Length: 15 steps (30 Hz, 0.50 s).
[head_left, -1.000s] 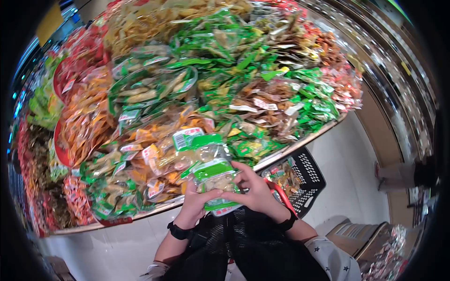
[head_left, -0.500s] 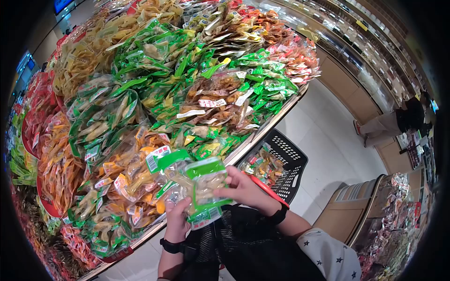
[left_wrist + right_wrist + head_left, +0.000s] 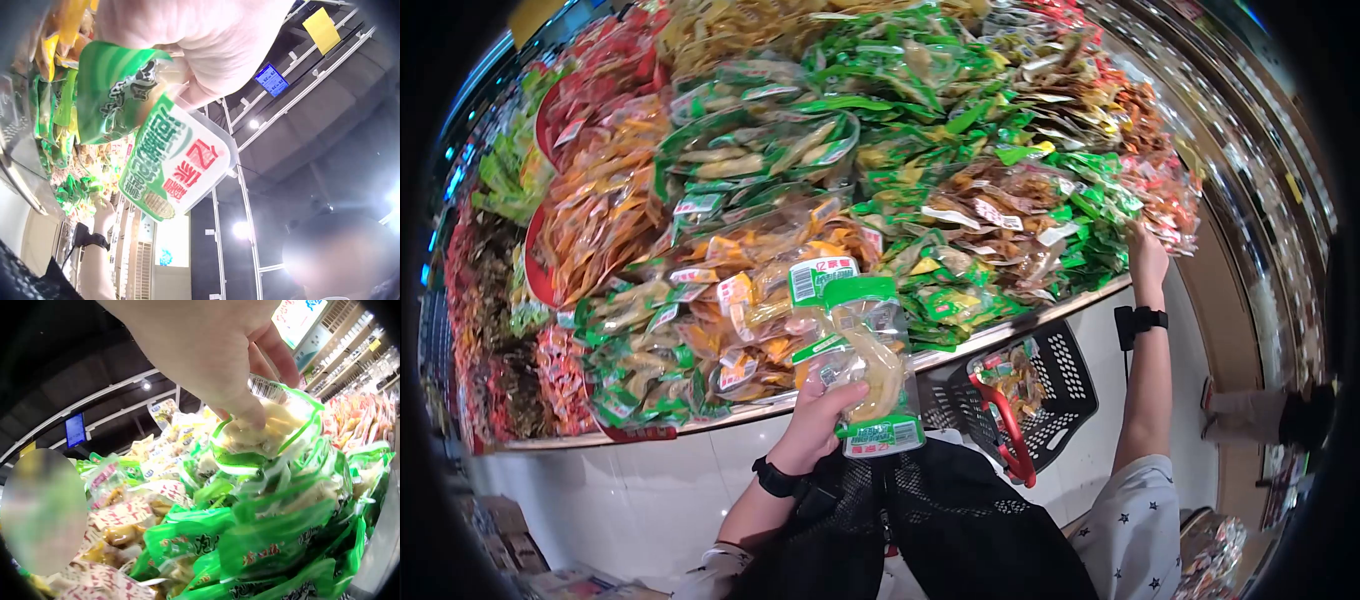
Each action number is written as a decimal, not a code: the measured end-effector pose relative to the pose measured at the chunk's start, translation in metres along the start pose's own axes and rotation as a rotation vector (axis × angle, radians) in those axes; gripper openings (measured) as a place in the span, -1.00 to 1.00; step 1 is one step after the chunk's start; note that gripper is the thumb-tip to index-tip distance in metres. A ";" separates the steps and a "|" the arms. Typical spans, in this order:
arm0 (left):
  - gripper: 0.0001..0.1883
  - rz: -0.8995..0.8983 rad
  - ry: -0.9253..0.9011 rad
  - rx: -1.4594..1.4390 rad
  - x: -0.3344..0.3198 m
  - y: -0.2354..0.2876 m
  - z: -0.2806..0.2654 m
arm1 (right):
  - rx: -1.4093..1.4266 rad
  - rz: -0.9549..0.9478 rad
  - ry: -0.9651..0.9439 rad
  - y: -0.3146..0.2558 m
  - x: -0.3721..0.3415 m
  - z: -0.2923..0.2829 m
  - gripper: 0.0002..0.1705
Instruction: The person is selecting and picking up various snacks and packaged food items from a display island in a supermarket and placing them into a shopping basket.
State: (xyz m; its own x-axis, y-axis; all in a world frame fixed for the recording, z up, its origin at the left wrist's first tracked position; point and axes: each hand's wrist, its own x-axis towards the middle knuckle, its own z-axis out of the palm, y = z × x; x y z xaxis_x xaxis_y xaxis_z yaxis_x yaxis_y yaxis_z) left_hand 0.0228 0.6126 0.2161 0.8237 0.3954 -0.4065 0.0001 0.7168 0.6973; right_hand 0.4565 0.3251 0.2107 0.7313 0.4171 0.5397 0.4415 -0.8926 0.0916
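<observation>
The right hand (image 3: 1148,258) has left the left hand's side and reached out to the far right of the display — half a second ago both were together in front of the chest. Its thumb and fingers now pinch a green-edged packet (image 3: 284,422) of pale pieces (a barcode shows beside the fingers), held at the top of the green packets (image 3: 275,540); whether it touches them I cannot tell. Brown packets (image 3: 128,515) lie to one side.

The left hand (image 3: 820,420) grips a clear packet (image 3: 878,375) with green bands, thumb across its front — close to the chest, near the display's edge. Below stands a black basket (image 3: 1068,365), its red handle (image 3: 1007,430) raised, more packets inside
</observation>
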 end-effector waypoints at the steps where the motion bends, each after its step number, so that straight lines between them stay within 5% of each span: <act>1: -0.41 0.016 0.017 -0.007 -0.003 -0.002 -0.002 | -0.005 0.010 -0.001 0.000 0.003 0.009 -0.78; 11: -0.39 0.041 0.048 -0.022 -0.010 -0.002 -0.014 | -0.096 0.213 -0.212 -0.028 0.021 0.012 -0.65; 14: -0.39 0.034 0.101 -0.039 -0.015 -0.006 -0.014 | 0.311 -0.010 0.264 -0.102 -0.007 -0.054 -0.79; 15: -0.40 0.026 0.087 -0.046 -0.012 -0.007 -0.015 | 0.592 -0.006 0.230 -0.127 -0.026 -0.070 -0.81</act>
State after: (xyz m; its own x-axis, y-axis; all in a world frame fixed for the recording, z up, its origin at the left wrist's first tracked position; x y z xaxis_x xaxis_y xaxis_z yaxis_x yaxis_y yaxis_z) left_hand 0.0041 0.6111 0.2072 0.7704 0.4613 -0.4401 -0.0481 0.7304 0.6814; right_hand 0.3451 0.4159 0.2441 0.6263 0.3157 0.7128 0.7063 -0.6169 -0.3473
